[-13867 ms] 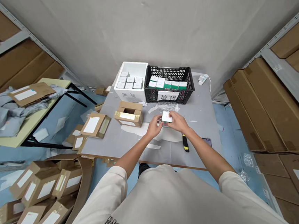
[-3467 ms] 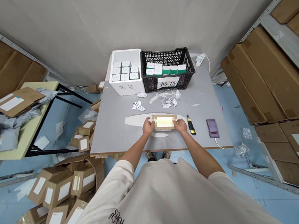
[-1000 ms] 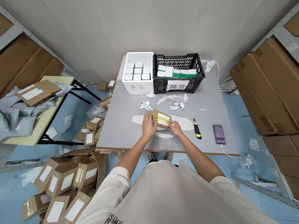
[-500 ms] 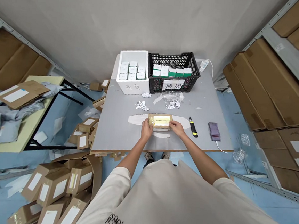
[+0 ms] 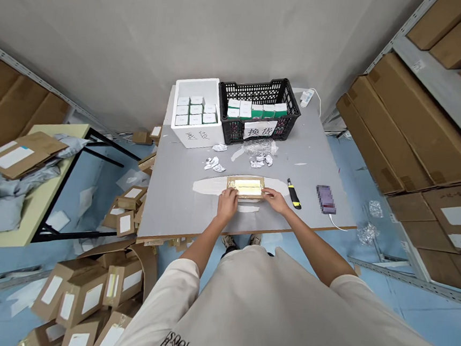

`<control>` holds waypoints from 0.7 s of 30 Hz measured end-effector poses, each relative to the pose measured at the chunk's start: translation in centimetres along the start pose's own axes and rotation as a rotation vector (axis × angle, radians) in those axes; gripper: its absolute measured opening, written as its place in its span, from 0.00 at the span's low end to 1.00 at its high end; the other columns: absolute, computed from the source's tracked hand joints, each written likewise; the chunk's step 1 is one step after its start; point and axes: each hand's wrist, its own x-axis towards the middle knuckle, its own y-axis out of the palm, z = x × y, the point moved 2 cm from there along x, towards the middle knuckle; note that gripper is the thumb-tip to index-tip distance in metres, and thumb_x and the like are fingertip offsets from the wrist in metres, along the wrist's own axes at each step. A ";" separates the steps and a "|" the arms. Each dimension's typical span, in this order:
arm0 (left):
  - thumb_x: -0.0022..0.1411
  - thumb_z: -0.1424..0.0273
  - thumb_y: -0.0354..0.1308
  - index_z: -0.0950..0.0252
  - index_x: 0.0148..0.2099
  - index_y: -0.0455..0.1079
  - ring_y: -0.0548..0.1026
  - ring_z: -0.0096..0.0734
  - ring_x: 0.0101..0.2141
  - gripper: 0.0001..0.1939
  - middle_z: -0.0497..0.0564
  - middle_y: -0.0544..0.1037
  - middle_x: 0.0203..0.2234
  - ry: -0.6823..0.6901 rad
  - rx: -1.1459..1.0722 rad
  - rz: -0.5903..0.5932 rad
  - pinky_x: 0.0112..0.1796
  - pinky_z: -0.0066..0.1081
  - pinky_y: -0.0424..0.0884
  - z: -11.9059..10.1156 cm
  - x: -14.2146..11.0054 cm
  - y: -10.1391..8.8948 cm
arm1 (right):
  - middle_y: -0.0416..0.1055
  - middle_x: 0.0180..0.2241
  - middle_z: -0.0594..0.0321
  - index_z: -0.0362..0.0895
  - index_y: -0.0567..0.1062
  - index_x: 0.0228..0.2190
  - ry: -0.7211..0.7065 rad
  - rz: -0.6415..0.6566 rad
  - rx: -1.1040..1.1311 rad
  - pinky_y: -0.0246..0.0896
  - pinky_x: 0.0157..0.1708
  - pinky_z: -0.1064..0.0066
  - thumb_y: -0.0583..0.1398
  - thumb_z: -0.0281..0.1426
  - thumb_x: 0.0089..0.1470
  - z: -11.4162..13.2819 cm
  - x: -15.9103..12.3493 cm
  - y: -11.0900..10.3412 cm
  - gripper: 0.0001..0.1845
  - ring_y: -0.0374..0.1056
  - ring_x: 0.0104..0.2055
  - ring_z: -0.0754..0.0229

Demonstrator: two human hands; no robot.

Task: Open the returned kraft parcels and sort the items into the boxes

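A small brown cardboard box (image 5: pixel 245 185) sealed with shiny yellowish tape lies flat on the grey table (image 5: pixel 179 201), over a white paper strip. My left hand (image 5: pixel 227 202) presses on the box's near left corner with curled fingers. My right hand (image 5: pixel 277 199) grips its right end, fingers bent against the side. Both hands hold the box down on the table.
A black-and-yellow utility knife (image 5: pixel 294 193) and a phone (image 5: pixel 325 199) on a cable lie right of the box. Crumpled paper scraps (image 5: pixel 214 164), a white foam box (image 5: pixel 195 113) and a black crate (image 5: pixel 258 111) of small boxes stand behind. Cardboard parcels (image 5: pixel 82 294) litter the floor at left.
The taped box was tilted up on the table a second ago; it now lies flat. Both hands stay at its ends, the left one slid slightly nearer me.
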 end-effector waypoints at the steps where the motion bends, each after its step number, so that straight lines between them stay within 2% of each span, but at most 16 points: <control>1: 0.68 0.72 0.52 0.57 0.57 0.70 0.68 0.53 0.57 0.18 0.60 0.71 0.55 0.033 0.021 0.024 0.56 0.51 0.66 -0.5 -0.3 0.0 | 0.76 0.55 0.58 0.48 0.82 0.43 -0.005 -0.012 -0.016 0.65 0.59 0.56 0.60 0.35 0.54 -0.3 -0.1 -0.4 0.16 0.74 0.51 0.53; 4: 0.65 0.74 0.52 0.56 0.61 0.68 0.66 0.54 0.59 0.23 0.60 0.71 0.56 0.065 0.078 0.070 0.57 0.53 0.65 -1.4 -1.3 0.2 | 0.76 0.53 0.57 0.47 0.80 0.42 0.019 -0.086 -0.103 0.65 0.58 0.56 0.57 0.34 0.55 -1.9 0.0 -2.1 0.16 0.74 0.48 0.54; 7: 0.62 0.76 0.53 0.57 0.63 0.66 0.65 0.54 0.59 0.28 0.61 0.69 0.57 0.077 0.084 0.089 0.59 0.53 0.64 -1.6 -1.6 0.3 | 0.76 0.51 0.55 0.45 0.79 0.43 0.125 -0.148 -0.261 0.66 0.56 0.56 0.57 0.33 0.54 -4.6 0.4 -4.6 0.16 0.73 0.46 0.53; 10: 0.61 0.75 0.54 0.59 0.64 0.66 0.64 0.55 0.59 0.28 0.62 0.68 0.57 0.076 0.064 0.089 0.60 0.53 0.64 -1.8 -1.5 0.5 | 0.70 0.57 0.49 0.45 0.78 0.48 0.223 -0.222 -0.472 0.62 0.59 0.56 0.59 0.33 0.54 -7.6 1.0 -7.3 0.19 0.69 0.55 0.48; 13: 0.62 0.74 0.55 0.59 0.63 0.67 0.64 0.55 0.59 0.27 0.62 0.68 0.57 0.045 0.062 0.081 0.59 0.53 0.65 -2.0 -1.5 0.7 | 0.64 0.61 0.47 0.45 0.76 0.53 0.350 -0.196 -0.627 0.59 0.60 0.51 0.61 0.34 0.55 -10.2 1.7 -9.2 0.23 0.63 0.60 0.40; 16: 0.62 0.74 0.54 0.58 0.64 0.66 0.64 0.55 0.59 0.28 0.61 0.68 0.57 0.026 0.069 0.097 0.58 0.53 0.66 -2.3 -2.0 1.0 | 0.64 0.61 0.45 0.45 0.73 0.55 0.399 -0.139 -0.705 0.58 0.59 0.48 0.61 0.35 0.56 -12.1 2.2 -10.0 0.24 0.62 0.61 0.38; 21: 0.61 0.77 0.53 0.58 0.68 0.61 0.63 0.54 0.62 0.33 0.62 0.66 0.59 0.057 0.085 0.120 0.62 0.55 0.63 -2.7 -2.7 1.2 | 0.66 0.56 0.44 0.44 0.70 0.55 0.358 -0.114 -0.779 0.60 0.55 0.50 0.60 0.34 0.58 -13.3 2.7 -9.9 0.24 0.62 0.59 0.39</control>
